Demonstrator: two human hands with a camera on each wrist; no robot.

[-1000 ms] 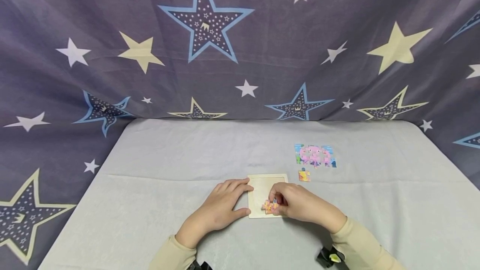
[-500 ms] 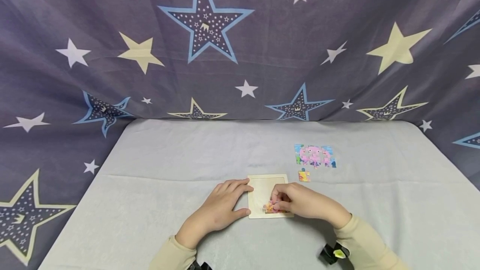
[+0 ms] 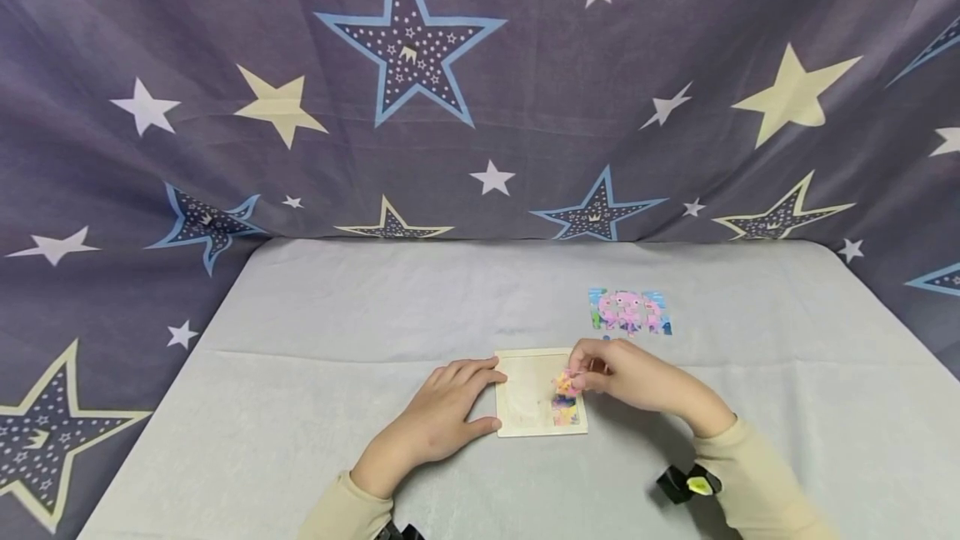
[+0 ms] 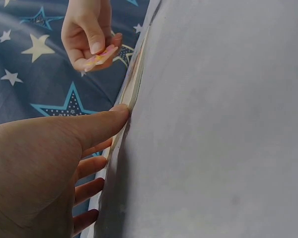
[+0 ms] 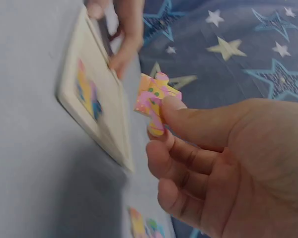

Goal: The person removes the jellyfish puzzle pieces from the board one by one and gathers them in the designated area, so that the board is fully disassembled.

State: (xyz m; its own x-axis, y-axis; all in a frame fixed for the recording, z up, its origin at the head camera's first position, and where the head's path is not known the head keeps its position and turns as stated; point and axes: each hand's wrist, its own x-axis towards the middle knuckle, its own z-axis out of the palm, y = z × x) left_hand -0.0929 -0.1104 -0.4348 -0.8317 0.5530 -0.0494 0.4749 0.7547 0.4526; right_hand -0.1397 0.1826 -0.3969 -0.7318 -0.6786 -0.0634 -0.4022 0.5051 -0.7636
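A shallow wooden puzzle tray (image 3: 517, 432) lies on the cloth-covered table in front of the person. My left hand (image 3: 450, 411) rests at its left edge, fingers spread and thumb straight; in the left wrist view the thumb (image 4: 102, 124) touches the rim. Between thumb and fingers, my right hand (image 3: 633, 377) pinches a pink and yellow jigsaw piece (image 5: 154, 96), held above the tray's right side. Yellow and dark blue jigsaw pieces (image 3: 566, 413) lie in the tray's near right corner. A loose piece beyond the right hand is mostly hidden by it.
Behind the tray to the right, several joined jigsaw pieces (image 3: 630, 311) form a pink figure on blue. A grey cloth (image 3: 337, 290) covers the table, and a star-patterned curtain (image 3: 450, 148) hangs at its back and sides.
My right hand has moved up and to the right from the tray's near edge, a jigsaw piece in its fingers. Pieces in the near right corner now show. The left hand has stayed still.
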